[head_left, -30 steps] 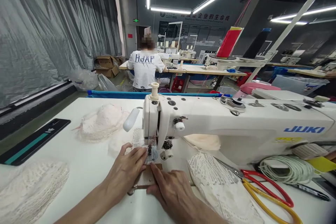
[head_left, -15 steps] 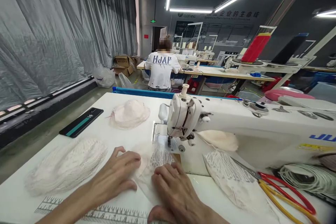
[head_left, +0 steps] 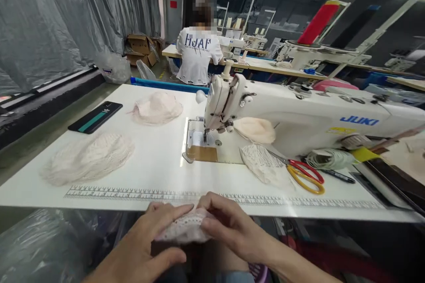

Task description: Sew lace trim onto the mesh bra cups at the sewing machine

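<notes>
My right hand [head_left: 229, 225] pinches a small pale pink piece of lace fabric [head_left: 187, 225] between thumb and fingers, just off the table's front edge above my lap. A row of small holes runs along its upper part. At the fabric's left end is my left hand [head_left: 149, 234], its fingers stretched along the top and its thumb spread away. The white sewing machine [head_left: 222, 101] stands beyond my hands; no fabric lies under its needle. Right of the needle lie a peach cup-shaped piece [head_left: 255, 129] and a white lace piece [head_left: 260, 161].
Two pale fabric piles, a lace one [head_left: 89, 154] and a pinkish one [head_left: 157, 107], lie left, beside a black phone [head_left: 95, 117]. Scissors [head_left: 305, 174] with red and yellow handles lie right. A printed ruler [head_left: 142, 194] follows the front edge. A co-worker [head_left: 198, 48] sits ahead.
Both hands have come back from beside the needle to the table's front edge, bringing the lace fabric along. The camera view has tipped downward.
</notes>
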A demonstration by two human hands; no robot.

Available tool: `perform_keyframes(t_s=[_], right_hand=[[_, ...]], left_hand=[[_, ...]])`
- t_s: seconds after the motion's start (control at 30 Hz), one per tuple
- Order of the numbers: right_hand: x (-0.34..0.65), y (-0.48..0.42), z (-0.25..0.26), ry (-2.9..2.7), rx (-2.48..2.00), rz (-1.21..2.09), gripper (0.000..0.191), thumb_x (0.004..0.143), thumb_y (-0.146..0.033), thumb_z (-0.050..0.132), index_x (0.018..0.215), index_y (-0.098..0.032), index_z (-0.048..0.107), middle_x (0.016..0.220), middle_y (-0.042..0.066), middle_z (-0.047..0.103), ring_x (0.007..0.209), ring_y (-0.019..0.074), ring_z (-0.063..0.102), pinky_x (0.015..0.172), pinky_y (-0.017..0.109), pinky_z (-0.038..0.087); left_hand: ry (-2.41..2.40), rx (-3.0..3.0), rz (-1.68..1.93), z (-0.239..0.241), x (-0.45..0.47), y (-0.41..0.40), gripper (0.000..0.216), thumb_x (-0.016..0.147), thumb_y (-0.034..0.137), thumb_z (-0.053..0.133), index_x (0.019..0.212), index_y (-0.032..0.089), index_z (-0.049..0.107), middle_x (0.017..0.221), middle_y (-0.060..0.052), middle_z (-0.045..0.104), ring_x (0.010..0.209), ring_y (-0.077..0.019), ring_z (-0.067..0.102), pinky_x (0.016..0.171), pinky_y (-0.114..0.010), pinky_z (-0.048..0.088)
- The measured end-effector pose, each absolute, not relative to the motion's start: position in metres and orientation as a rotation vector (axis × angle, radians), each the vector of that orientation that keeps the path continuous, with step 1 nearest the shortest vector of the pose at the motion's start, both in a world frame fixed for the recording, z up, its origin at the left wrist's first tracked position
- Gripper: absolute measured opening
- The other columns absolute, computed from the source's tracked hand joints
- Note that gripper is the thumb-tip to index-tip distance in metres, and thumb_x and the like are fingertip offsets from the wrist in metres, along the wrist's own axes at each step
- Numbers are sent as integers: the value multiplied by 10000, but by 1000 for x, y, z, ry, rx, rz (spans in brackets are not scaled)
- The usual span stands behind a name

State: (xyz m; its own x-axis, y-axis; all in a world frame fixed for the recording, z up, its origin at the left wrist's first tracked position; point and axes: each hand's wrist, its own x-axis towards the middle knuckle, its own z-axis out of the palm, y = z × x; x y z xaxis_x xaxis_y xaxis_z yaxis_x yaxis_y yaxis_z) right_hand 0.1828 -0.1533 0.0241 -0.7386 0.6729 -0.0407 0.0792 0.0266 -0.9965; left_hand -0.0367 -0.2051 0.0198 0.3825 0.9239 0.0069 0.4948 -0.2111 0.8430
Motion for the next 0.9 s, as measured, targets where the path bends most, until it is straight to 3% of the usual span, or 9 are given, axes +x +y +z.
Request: perform_keyframes(t_s=[0.07, 0.17, 0.33, 0.43, 0.53, 0.73, 0.9], right_hand=[[198, -169, 29, -1570, -724, 2043, 314, 836, -462, 557, 849, -173, 435, 732, -18, 441, 628, 85, 392, 578, 206, 335], [212, -188, 24, -1488, -714, 2171, 333, 808, -449, 605, 874, -170, 437, 755, -15, 455, 652, 84, 416, 603, 206, 342], [215, -199, 1, -1837, -903, 1861, 288, 727, -324, 688, 856, -162, 488, 741, -33, 462, 664, 89, 401, 577, 193, 326], [213, -200, -9, -1914, -956, 1811, 163, 783, -268, 624, 779, -158, 503, 641, -62, 412, 594, 74, 360, 539, 183, 294], [216, -203, -12, -2004, -934, 1811, 91, 774, -174, 601, 820, -150, 526, 673, -58, 435, 616, 74, 391, 556, 177, 311], [219, -207, -19, -2033, -937, 1723, 79, 836, -221, 558, 860, -145, 555, 662, -53, 435, 601, 70, 391, 542, 171, 308], [226, -207, -23, -2008, -807, 1799, 164, 887, -131, 409, 960, -136, 556, 783, -2, 529, 697, 90, 465, 611, 187, 374]], left_hand=[[1082, 1403, 675, 15, -25, -215, 438, 772, 374, 647, 1182, 250, 554, 1001, -45, 668, 860, -222, 607, 723, -298, 488], [932, 1010, 623, 6, -9, -223, 439, 699, 468, 696, 987, 148, 613, 801, -35, 632, 692, -169, 558, 607, -244, 443], [1060, 1203, 438, -5, 4, -229, 259, 746, 391, 640, 735, 140, 574, 643, 41, 475, 590, -107, 400, 534, -202, 321], [1124, 1318, 333, -6, 5, -232, 226, 785, 364, 583, 706, 154, 556, 643, 52, 438, 601, -112, 390, 536, -200, 294], [1183, 1440, 276, -7, 4, -234, 233, 809, 367, 551, 702, 162, 575, 649, 44, 475, 639, -133, 436, 572, -205, 308], [1257, 1609, 212, -14, 8, -235, 280, 823, 374, 539, 629, 171, 545, 626, 48, 479, 642, -141, 461, 588, -210, 302], [1217, 1543, 171, -13, 7, -234, 227, 815, 328, 550, 652, 173, 579, 616, 52, 518, 649, -141, 494, 591, -202, 315]])
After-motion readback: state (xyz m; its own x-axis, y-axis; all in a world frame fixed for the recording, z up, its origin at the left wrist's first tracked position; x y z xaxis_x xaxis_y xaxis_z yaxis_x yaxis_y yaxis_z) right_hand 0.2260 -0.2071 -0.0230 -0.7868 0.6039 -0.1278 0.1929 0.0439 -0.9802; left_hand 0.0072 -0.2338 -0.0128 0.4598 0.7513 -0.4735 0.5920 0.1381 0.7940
